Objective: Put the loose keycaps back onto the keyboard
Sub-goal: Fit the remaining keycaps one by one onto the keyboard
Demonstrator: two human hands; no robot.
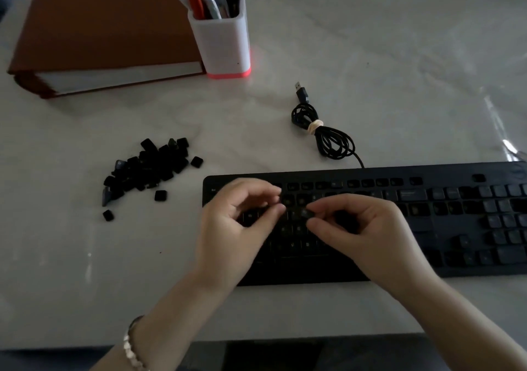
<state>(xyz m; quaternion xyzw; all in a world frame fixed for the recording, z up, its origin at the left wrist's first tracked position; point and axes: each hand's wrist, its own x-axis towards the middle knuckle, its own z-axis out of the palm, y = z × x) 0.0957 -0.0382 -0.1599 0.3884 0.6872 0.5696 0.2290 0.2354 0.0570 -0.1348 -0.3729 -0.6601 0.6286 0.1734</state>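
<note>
The right hand [362, 228] pinches one small black keycap [307, 214] between thumb and forefinger, holding it just above the letter rows at the left of the keyboard [427, 175]. The left hand [242, 222] hangs beside it over the same rows, fingers curled and thumb and forefinger drawn close together; whether they hold anything I cannot tell. Most of the loose keycaps [148, 168] lie in a dark heap on the table [370, 57] to the left of the keyboard, with a few strays around its edge, so much of the work looks undone. The light is dim and the caps are black on black, so the likely slip is a cap pressed onto the wrong spot, or set down crooked so it fails to click home and perhaps strains its clip. A loose pinch could also drop it among the keys. Farther off lie the bundled cable [328, 137], a pen pot [224, 45] and a brown binder [94, 28].
</note>
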